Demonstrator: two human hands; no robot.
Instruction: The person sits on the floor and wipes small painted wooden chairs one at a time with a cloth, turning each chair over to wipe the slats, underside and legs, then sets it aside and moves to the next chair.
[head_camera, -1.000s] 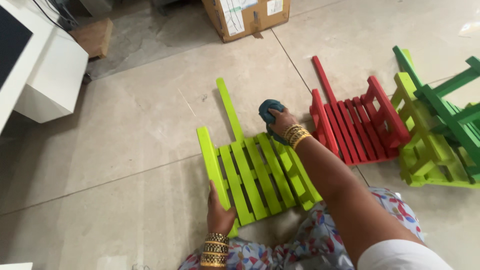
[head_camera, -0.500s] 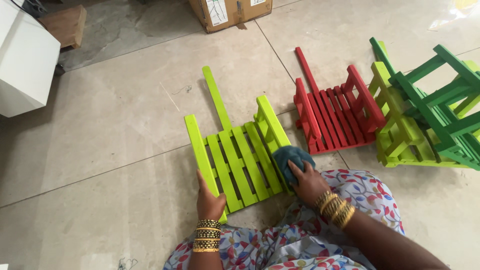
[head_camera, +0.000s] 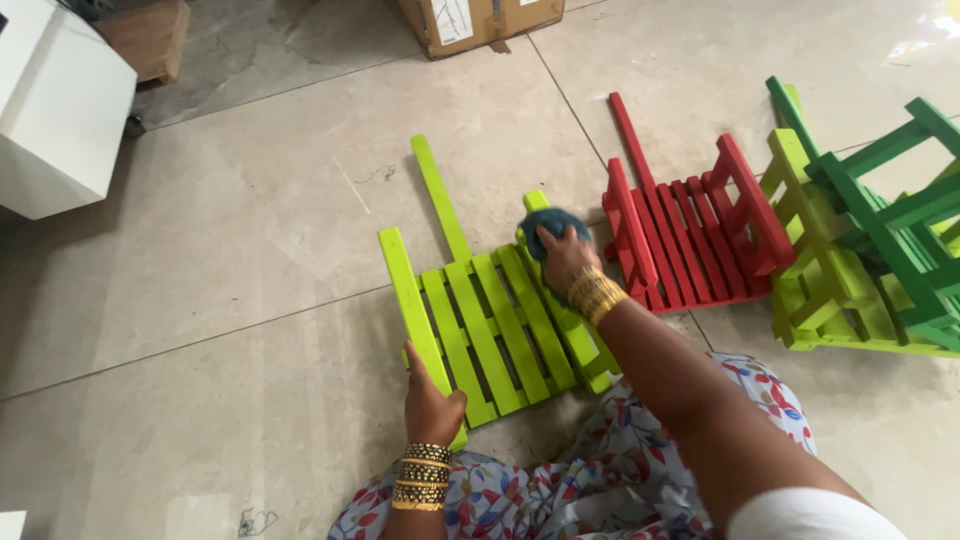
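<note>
Pressing cloth (head_camera: 552, 226), right hand (head_camera: 566, 258) outstretched

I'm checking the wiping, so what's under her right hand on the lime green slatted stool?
Under the right hand is a dark teal cloth, pressed on the lime green stool. The wood beneath the cloth is covered.

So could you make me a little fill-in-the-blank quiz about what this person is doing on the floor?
1. The right hand presses a dark blue ____ against the lime green slatted chair.
2. The left hand holds that chair by its near ____ edge.
3. Just to the right of it lies a ____ slatted chair.
4. Both wrists wear gold ____.

Missing words: cloth; left; red; bangles
</note>
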